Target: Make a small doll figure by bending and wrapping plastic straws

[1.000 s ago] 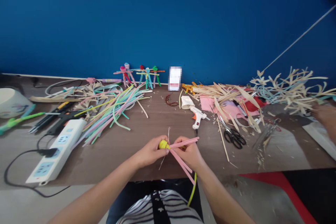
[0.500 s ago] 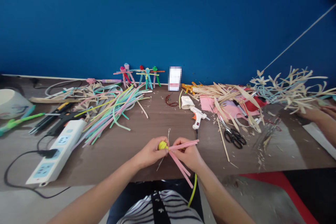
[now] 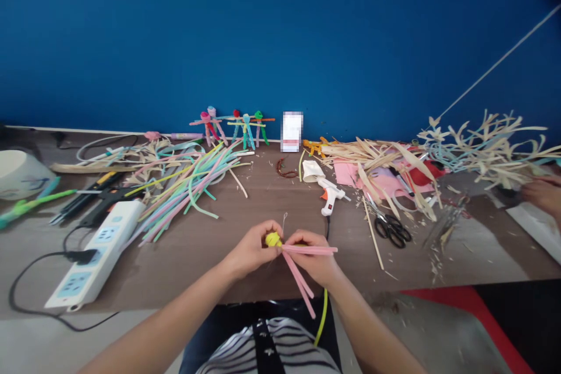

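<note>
My left hand point(image 3: 252, 251) is closed, thumb and fingers pinching a small yellow coiled ball point(image 3: 273, 239) of pipe cleaner. Several pink pipe cleaners point(image 3: 300, 281) fan out to the right and downward from just beside the ball. My right hand point(image 3: 319, 260) is closed around them close to that joint, its fingertips partly hidden. A thin wire loop point(image 3: 284, 219) sticks up between the two hands. Below my right wrist hangs a yellow-green pipe cleaner point(image 3: 322, 321), its upper part hidden by the hand.
Loose pipe cleaners point(image 3: 188, 181) and a white power strip point(image 3: 99, 251) lie left. Small pipe-cleaner figures point(image 3: 246, 128) stand against the wall. A white glue gun point(image 3: 331, 196), black scissors point(image 3: 392, 231) and pale strips point(image 3: 363, 155) lie right. Another person's hand point(image 3: 543, 194) is at the far right.
The pink pipe cleaners have swung slightly downward, and the yellow ball has turned and shifted a little right. The other person's hand at the far right has moved right.
</note>
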Demonstrator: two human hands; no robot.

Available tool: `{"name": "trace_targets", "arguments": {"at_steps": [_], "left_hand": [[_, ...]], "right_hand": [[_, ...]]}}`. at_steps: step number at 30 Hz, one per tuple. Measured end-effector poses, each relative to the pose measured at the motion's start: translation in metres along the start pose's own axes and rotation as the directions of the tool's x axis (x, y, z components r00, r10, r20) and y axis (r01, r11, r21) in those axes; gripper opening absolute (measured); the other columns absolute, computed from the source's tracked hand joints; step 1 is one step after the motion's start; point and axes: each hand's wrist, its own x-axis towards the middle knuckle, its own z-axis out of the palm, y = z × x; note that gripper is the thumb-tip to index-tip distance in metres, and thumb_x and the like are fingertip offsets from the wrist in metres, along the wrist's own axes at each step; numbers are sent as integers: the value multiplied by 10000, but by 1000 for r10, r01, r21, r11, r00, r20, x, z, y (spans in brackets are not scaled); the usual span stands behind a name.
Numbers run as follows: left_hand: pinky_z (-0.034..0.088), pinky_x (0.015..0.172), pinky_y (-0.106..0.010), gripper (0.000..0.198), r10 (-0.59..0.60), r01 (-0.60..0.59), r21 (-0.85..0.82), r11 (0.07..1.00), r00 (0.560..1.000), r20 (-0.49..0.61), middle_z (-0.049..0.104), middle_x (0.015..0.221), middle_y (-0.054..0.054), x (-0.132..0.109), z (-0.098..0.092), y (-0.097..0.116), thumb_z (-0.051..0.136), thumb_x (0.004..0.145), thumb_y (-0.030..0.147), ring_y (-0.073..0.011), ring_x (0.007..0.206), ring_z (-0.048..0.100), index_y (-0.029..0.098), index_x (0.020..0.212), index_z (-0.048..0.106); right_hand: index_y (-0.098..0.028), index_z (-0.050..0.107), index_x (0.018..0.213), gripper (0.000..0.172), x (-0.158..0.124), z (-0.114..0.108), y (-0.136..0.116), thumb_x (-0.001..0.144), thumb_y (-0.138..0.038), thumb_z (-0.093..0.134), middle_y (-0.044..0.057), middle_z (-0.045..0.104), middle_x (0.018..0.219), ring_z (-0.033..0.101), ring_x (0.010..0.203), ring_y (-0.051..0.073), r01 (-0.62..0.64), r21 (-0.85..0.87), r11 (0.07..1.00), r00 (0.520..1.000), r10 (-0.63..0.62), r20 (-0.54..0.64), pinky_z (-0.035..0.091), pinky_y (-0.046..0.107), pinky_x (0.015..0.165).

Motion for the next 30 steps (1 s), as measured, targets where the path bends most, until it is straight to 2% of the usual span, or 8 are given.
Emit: {"name": "trace_targets", "arguments": {"at_steps": [5,8,10,13,17,20,25,30], "left_hand": [[311,547,-190,193,-15,14,-41,999,1000,-18,442,655,49,1,0,1,527,588,126,-79,585,404,160,751,430],[312,539,-187,200,-26,26,-27,999,1000,-9,448,648,51,1,-1,2,512,584,113,-75,575,406,163,756,423],[305,521,-181,204,-40,40,-6,999,999,20,449,643,56,0,-3,3,505,591,117,-72,561,400,167,769,417],[283,490,-173,198,-81,75,81,994,994,77,431,623,63,-1,-4,5,497,596,122,-68,539,380,167,774,423],[284,501,-177,166,-88,55,240,969,988,128,413,606,63,-2,-4,11,496,590,124,-74,554,366,154,751,466],[279,499,-180,143,-82,39,328,944,989,120,411,592,63,-2,-3,13,501,589,141,-77,551,357,150,731,484],[265,489,-185,124,-42,21,440,898,998,39,413,572,63,0,-3,9,504,578,147,-80,540,347,149,701,494],[251,485,-193,126,18,19,567,823,998,-59,447,553,61,2,-1,2,513,565,144,-88,522,374,167,689,510]], "right_hand": [[-149,588,677,150,-2,2,-1,668,-294,626,6,587,649,527,573,111,-102,87,991,995,100,28,408,206,520],[-151,579,714,170,0,-2,2,679,-313,615,5,585,670,530,597,110,-120,103,987,989,110,103,416,209,547],[-148,583,736,179,3,-8,6,676,-313,617,5,587,690,528,613,108,-127,97,987,974,106,200,416,211,574],[-141,601,709,181,12,-21,11,675,-318,613,-2,586,667,515,591,100,-182,39,983,915,155,372,402,210,571],[-146,614,707,178,23,-34,10,672,-320,601,-28,557,612,459,527,78,-267,5,964,793,217,570,354,185,502],[-147,601,704,192,28,-36,7,659,-333,598,-59,487,540,361,445,52,-380,27,925,721,277,635,267,163,421],[-141,574,617,187,33,-29,3,645,-323,603,-71,430,487,303,439,47,-346,-50,937,769,314,558,221,170,418],[-154,573,558,209,33,-19,-2,602,-350,631,-72,398,427,295,413,56,-242,-299,923,865,345,364,192,189,400]]}}
